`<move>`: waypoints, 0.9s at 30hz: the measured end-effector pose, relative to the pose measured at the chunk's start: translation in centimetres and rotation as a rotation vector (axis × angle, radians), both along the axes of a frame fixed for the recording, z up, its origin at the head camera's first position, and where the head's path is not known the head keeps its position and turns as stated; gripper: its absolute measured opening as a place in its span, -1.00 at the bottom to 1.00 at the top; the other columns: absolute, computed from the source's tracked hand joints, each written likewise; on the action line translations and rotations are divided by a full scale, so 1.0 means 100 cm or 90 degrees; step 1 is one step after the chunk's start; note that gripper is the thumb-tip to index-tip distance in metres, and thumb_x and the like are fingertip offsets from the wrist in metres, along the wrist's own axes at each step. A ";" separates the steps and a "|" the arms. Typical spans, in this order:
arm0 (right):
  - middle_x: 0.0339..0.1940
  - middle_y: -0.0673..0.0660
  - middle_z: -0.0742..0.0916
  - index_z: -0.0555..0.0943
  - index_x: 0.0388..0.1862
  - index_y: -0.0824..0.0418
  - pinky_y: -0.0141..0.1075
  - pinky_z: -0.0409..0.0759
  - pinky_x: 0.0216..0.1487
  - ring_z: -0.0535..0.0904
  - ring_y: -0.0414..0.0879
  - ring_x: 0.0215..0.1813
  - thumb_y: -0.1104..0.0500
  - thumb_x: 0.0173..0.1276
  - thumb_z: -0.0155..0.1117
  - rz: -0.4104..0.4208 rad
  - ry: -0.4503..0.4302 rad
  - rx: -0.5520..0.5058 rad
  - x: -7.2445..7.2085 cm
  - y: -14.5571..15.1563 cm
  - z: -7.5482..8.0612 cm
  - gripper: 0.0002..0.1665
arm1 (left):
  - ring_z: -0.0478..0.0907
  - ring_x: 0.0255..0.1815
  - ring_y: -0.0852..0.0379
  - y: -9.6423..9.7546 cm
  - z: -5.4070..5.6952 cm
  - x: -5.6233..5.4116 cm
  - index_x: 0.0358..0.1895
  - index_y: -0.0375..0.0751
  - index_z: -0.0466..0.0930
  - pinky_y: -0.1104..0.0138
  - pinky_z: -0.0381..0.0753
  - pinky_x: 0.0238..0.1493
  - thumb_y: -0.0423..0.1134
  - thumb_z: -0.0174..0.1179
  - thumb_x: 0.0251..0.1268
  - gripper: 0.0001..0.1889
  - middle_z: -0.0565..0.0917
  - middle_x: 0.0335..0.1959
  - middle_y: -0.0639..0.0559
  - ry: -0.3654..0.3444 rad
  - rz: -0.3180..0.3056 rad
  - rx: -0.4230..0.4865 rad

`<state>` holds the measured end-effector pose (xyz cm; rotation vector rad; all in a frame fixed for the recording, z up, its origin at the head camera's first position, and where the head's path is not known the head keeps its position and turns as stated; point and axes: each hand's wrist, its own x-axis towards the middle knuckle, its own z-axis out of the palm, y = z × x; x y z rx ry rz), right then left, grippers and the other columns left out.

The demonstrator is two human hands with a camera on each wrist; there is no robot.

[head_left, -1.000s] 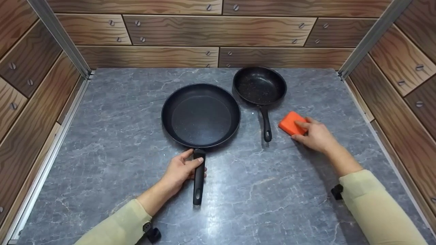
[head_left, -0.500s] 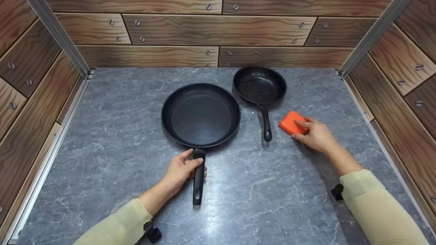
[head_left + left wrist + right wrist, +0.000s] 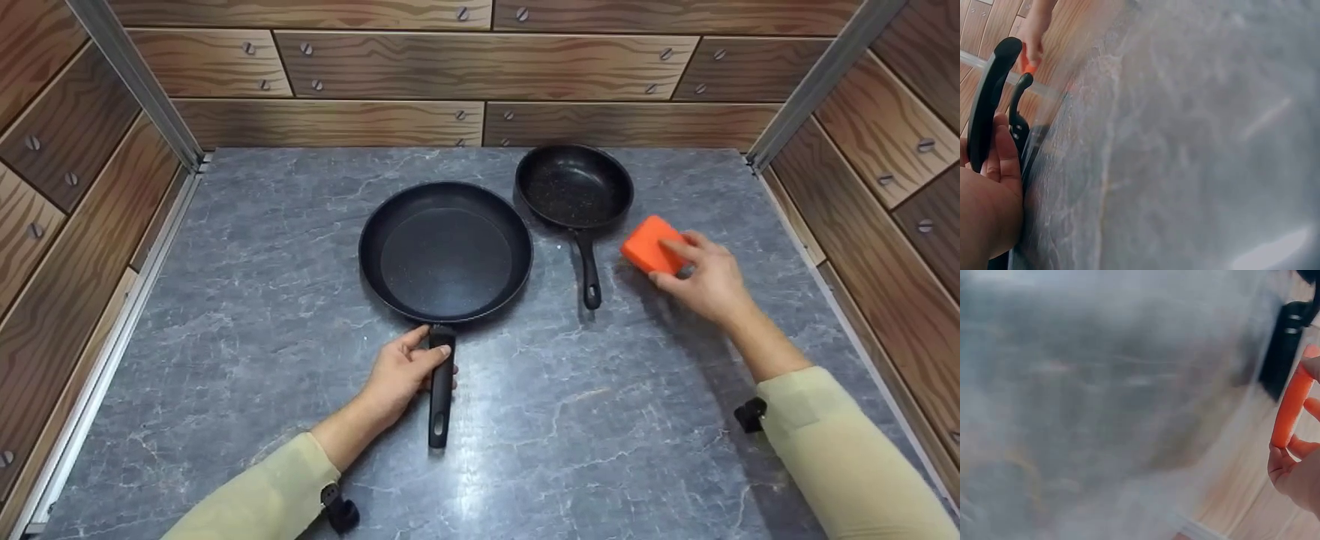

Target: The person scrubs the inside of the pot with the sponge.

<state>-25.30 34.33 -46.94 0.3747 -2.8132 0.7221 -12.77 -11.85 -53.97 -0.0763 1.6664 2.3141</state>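
Note:
A large black frying pan (image 3: 446, 259) sits on the grey marbled table in the head view. My left hand (image 3: 397, 375) grips its handle (image 3: 441, 409) near the pan end, thumb over the top. That same handle (image 3: 988, 107) rises beside the fingers in the left wrist view. At the right, my right hand (image 3: 709, 277) pinches an orange sponge (image 3: 652, 246) between thumb and fingers, held a little above the table. The right wrist view shows the sponge (image 3: 1293, 405) edge-on between the fingertips. Left of the sponge lies a smaller speckled black frying pan (image 3: 574, 187).
The smaller pan's handle (image 3: 589, 274) points toward the front, between the large pan and the sponge. Wood-patterned walls (image 3: 480, 67) enclose the table (image 3: 247, 262) at the back and sides, with metal rails (image 3: 127, 82) at the corners.
My right hand has raised the sponge off the table and tilted it, shifting slightly away from me and to the right. The left hand keeps its grip on the large pan's handle.

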 end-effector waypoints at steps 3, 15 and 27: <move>0.36 0.48 0.57 0.67 0.33 0.34 0.40 0.37 0.30 0.44 0.54 0.28 0.14 0.25 0.60 0.028 0.039 0.003 -0.004 -0.013 0.016 -0.31 | 0.77 -0.48 0.06 -0.001 0.001 0.000 0.62 -0.55 0.07 0.21 0.81 -0.37 -0.38 0.26 0.50 -0.23 0.79 -0.37 -0.21 -0.001 0.009 0.000; 0.40 0.32 0.57 0.74 0.30 0.16 0.33 0.36 0.36 0.41 0.39 0.38 0.05 0.19 0.59 0.174 0.064 0.101 -0.012 -0.096 0.055 -0.34 | 0.78 -0.47 0.05 -0.001 -0.001 -0.002 0.63 -0.54 0.06 0.21 0.81 -0.36 -0.38 0.26 0.51 -0.22 0.79 -0.34 -0.25 -0.005 0.015 -0.003; 0.38 0.37 0.55 0.76 0.30 0.08 0.19 0.36 0.33 0.43 0.33 0.33 -0.07 0.20 0.56 0.276 0.023 0.189 -0.010 -0.165 0.044 -0.34 | 0.77 -0.48 0.06 0.001 -0.001 0.000 0.63 -0.56 0.04 0.23 0.81 -0.37 -0.37 0.25 0.50 -0.20 0.79 -0.36 -0.21 -0.002 0.009 -0.008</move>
